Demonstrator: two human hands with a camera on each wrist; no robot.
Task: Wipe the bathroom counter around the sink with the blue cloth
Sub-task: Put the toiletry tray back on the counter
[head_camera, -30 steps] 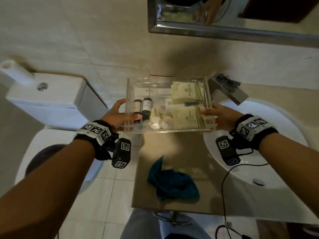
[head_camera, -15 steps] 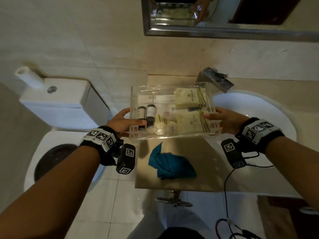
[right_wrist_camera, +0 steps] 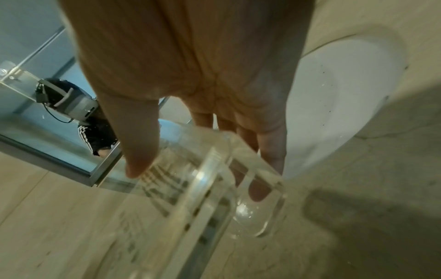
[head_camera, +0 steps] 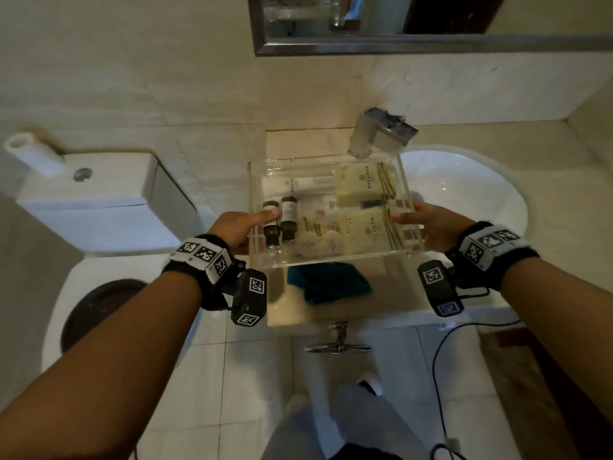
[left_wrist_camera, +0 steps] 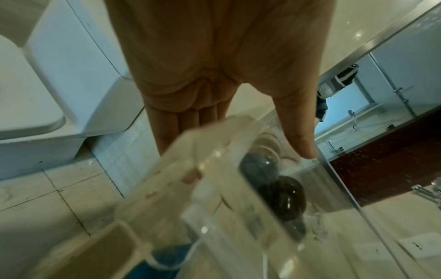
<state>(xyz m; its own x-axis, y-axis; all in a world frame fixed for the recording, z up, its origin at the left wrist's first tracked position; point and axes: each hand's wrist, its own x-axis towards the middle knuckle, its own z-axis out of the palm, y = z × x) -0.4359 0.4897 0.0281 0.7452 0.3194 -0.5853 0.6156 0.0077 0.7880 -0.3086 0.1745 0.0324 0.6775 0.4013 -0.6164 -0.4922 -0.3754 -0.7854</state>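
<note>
A clear acrylic tray (head_camera: pixel 326 260) of toiletries is held up above the counter (head_camera: pixel 335 313) by both hands. My left hand (head_camera: pixel 238 227) grips its left end, thumb on the rim and fingers under the base (left_wrist_camera: pixel 190 175). My right hand (head_camera: pixel 428 224) grips the right end the same way (right_wrist_camera: pixel 260 190). The tray (left_wrist_camera: pixel 214 188) holds two dark bottles (head_camera: pixel 280 220) and pale sachets (head_camera: pixel 365 227). The blue cloth (head_camera: pixel 328 283) lies crumpled on the counter below the tray, its far part hidden behind the tray's front wall.
A white round sink (head_camera: pixel 481 207) sits to the right with a chrome faucet (head_camera: pixel 381 134) behind the tray. A white toilet (head_camera: pixel 89 207) stands left of the counter. A mirror (head_camera: pixel 398 24) hangs on the wall above. A cable (head_camera: pixel 441 360) trails from my right wrist.
Both hands have carried the tray back toward me and over the cloth, which now shows only below the tray's front edge. The view has pulled back from the counter.
</note>
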